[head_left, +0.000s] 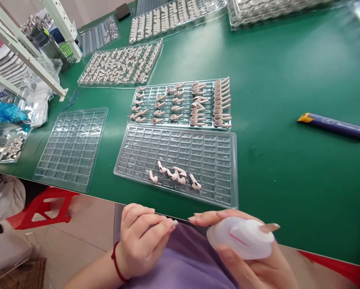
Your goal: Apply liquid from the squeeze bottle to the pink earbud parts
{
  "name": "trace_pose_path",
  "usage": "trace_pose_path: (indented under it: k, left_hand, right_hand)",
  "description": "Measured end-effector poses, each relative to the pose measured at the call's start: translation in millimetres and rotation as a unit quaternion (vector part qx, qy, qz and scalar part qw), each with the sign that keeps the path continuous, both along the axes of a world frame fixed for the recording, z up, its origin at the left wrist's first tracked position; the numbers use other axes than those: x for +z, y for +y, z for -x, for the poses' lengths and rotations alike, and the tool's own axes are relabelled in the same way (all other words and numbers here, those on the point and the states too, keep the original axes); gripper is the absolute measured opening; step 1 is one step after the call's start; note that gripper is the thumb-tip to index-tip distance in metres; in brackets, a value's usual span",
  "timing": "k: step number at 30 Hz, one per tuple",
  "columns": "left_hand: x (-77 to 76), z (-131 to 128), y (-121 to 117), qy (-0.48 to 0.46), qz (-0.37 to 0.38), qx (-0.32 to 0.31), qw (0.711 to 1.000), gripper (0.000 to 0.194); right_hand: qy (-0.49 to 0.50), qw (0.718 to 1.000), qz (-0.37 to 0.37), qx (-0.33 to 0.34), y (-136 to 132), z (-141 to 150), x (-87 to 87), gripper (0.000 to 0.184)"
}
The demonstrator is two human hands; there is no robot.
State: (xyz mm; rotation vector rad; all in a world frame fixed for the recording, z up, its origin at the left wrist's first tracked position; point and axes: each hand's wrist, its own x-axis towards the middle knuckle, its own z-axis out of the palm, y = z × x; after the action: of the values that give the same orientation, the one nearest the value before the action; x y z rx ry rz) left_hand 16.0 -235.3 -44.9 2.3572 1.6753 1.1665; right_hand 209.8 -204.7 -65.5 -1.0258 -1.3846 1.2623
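Note:
My left hand (146,237) is at the table's front edge, thumb and fingers pinched on a small shiny metal piece (175,222). Beside it, my right hand (265,269) wraps round a translucent white squeeze bottle (241,245) with a faint red line on its side. The bottle is tilted, and its tip is hard to make out. Just beyond both hands lies a clear plastic tray (222,168) of small pockets. Several white earbud shells (194,182) with stems lie loose at its near side.
Behind is a tray (151,92) with rows of earbud shell halves. Fuller trays (116,66) stand farther back, and a clear tray (73,144) lies left. A purple and yellow tube-shaped tool (333,126) rests right. A metal rack (32,56) and red stool (51,204) are left.

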Motion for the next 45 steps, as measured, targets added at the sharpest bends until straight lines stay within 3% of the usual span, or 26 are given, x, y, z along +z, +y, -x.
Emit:
trace_pose_path:
  k: [10,18,22,25,26,29,30,32,35,38,45]
  left_hand:
    - [2.9,-3.7,0.3,-0.04,0.015,-0.004,0.999,0.008]
    - [3.2,-4.7,-1.4,-0.095,0.03,-0.016,0.995,0.011]
    - [-1.2,-6.1,-6.7,-0.173,0.081,-0.032,0.981,0.012]
    - [-7.3,-9.2,-14.2,-0.291,0.219,-0.001,0.932,0.012]
    - [-9.3,-10.6,-16.6,-0.338,0.282,0.023,0.898,0.012]
    - [-13.7,-14.7,-20.8,-0.483,0.432,0.079,0.757,0.018]
    - [-14.9,-15.8,-20.9,-0.52,0.455,0.09,0.717,0.022]
    - [-17.1,-17.4,-19.9,-0.57,0.474,0.105,0.663,0.027]
    - [-21.0,-18.8,-17.5,-0.605,0.48,0.123,0.623,0.029]
    - [-24.2,-20.2,-16.1,-0.625,0.481,0.138,0.599,0.031]
    - [-24.3,-23.4,-13.5,-0.635,0.481,0.129,0.59,0.03]
  right_hand:
    - [0.03,0.998,-0.02,0.052,-10.0,3.5,-9.6,0.029]
    - [0.012,0.998,-0.042,0.051,-9.3,9.7,-3.1,0.025]
    - [-0.009,0.998,-0.053,0.026,-9.9,16.7,-4.3,0.032]
    - [-0.033,0.994,-0.099,0.016,-10.2,19.5,-10.7,0.038]
    - [-0.039,0.991,-0.124,0.017,-10.0,19.9,-13.4,0.041]
    - [-0.061,0.979,-0.192,0.037,-8.1,20.5,-20.4,0.046]
    - [-0.074,0.973,-0.215,0.043,-7.3,20.6,-21.9,0.045]
    - [-0.118,0.955,-0.269,0.043,-5.7,20.6,-23.7,0.038]
    - [-0.194,0.923,-0.332,0.02,-4.3,20.8,-24.5,0.019]
    - [-0.23,0.911,-0.342,0.006,-4.1,20.8,-25.2,0.012]
    - [-0.244,0.913,-0.327,0.006,-4.7,21.8,-26.1,0.014]
